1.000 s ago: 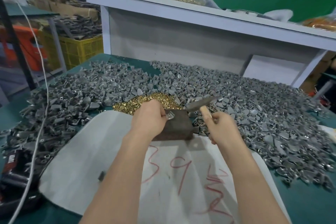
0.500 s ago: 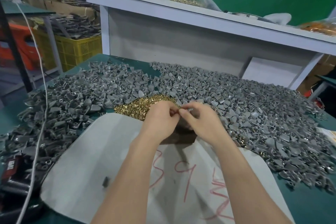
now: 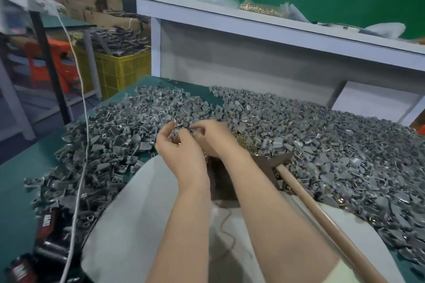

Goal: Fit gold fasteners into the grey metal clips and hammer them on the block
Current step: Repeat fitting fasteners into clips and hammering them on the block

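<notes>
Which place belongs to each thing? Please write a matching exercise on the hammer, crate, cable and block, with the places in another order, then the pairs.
1 hammer
2 crate
3 cable
4 block

a across the left clips
b along the sheet's right side
c beyond the table, far left
d partly hidden by the forearms

Pairs: 1-b, 2-c, 3-a, 4-d

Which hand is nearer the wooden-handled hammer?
Right. The right hand is just left of the wooden-handled hammer, apart from it; the left hand lies farther left, beyond the right. Both pinch a grey metal clip.
</notes>
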